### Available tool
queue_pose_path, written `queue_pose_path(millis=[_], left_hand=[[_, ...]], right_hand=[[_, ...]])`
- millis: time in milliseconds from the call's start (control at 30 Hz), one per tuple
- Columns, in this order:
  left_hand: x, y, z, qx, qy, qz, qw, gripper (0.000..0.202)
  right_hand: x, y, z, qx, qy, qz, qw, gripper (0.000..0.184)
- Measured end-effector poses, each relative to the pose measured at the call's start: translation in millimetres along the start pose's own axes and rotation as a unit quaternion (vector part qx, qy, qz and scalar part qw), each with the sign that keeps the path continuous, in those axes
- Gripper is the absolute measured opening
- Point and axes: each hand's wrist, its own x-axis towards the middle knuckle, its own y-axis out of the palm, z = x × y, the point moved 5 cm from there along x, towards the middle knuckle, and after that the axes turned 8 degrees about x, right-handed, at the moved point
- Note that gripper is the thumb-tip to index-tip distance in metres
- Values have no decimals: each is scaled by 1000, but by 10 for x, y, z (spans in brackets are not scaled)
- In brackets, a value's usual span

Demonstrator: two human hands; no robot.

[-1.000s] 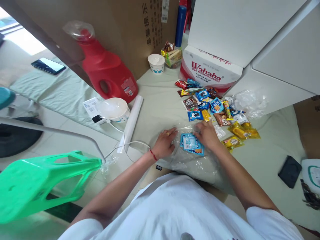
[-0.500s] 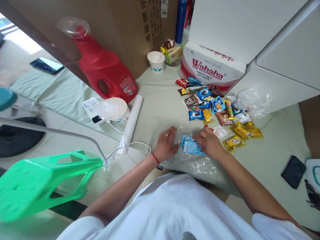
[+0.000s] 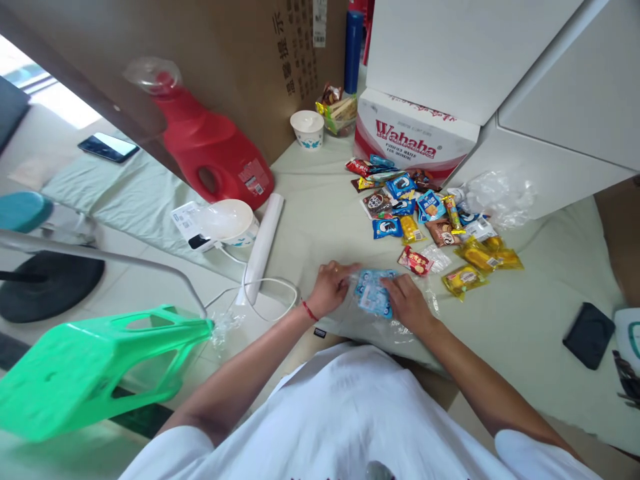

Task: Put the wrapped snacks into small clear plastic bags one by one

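Note:
A clear plastic bag (image 3: 406, 328) lies at the near edge of the cloth-covered surface, with flat light-blue packets (image 3: 373, 300) in or under its film. My left hand (image 3: 329, 288), a red string on its wrist, is at the left end of the bag. Its fingers are curled, and the index finger points along the film. My right hand (image 3: 411, 305) grips the right side of the blue packets, fingertips on top and thumb hidden. Just beyond it lies a red snack packet (image 3: 416, 261) beside a piece of clear wrapper (image 3: 440, 259).
Several wrapped snacks (image 3: 400, 207) lie heaped before the Wahaha carton (image 3: 417, 137). Yellow packets (image 3: 464, 280) are at the right. Leftward are a white roll (image 3: 265, 243), a cable (image 3: 273, 281), a paper cup (image 3: 245, 230), a red jug (image 3: 215, 150) and a green stool (image 3: 100, 360).
The blue packets now lie spread flatter and slightly left. My right hand has drawn back toward me, uncovering the red snack packet. My left index finger has straightened over the film.

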Motion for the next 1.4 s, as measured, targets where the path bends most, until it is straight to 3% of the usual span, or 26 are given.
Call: queue_pose_path(millis=[100, 233, 333, 400, 467, 567, 600, 700, 800, 900, 1033, 1100, 1200, 1267, 1400], left_hand=[[-63, 1, 35, 5, 63, 5, 998, 46], [-174, -77, 98, 6, 119, -12, 993, 37], [-278, -173, 68, -8, 192, -16, 981, 30], [-355, -202, 16, -33, 250, 18, 968, 26], [-418, -200, -19, -59, 275, 62, 958, 34], [-465, -176, -25, -69, 256, 91, 960, 60], [-475, -165, -28, -64, 251, 95, 961, 65], [-502, -128, -58, -40, 251, 112, 961, 75], [-517, -95, -94, -11, 247, 126, 961, 75], [-532, -53, -117, 19, 236, 117, 964, 61], [-537, 11, -121, 15, 215, 83, 973, 21], [-507, 22, -105, -13, 192, 63, 979, 23], [-427, 27, -72, -50, 162, 45, 985, 27], [-372, 28, -49, -59, 150, 37, 986, 28], [-314, 27, -11, -65, 129, 7, 989, 27]], right_hand=[[-86, -68, 3, 42, 12, -6, 999, 42], [-185, -142, 156, 43, -58, 80, 994, 32], [-273, -203, 263, 37, -75, 120, 989, 61], [-344, -198, 314, 27, -83, 137, 987, 79], [-411, -155, 334, 3, -88, 141, 986, 72], [-429, -106, 321, -9, -88, 109, 990, 25], [-398, -111, 307, 1, -81, 96, 992, 20], [-167, -185, 238, 53, -22, 102, 993, 23], [147, -310, 209, 69, 43, 151, 985, 30], [281, -394, 324, 44, 22, 195, 979, 28], [-26, -293, 526, -18, -42, 194, 980, 47], [-271, -180, 549, -33, -45, 176, 983, 50], [-505, -107, 478, -19, -21, 109, 994, 24], [-526, -158, 408, 23, -9, 70, 997, 13], [-330, -397, 287, 87, 12, 71, 994, 20]])
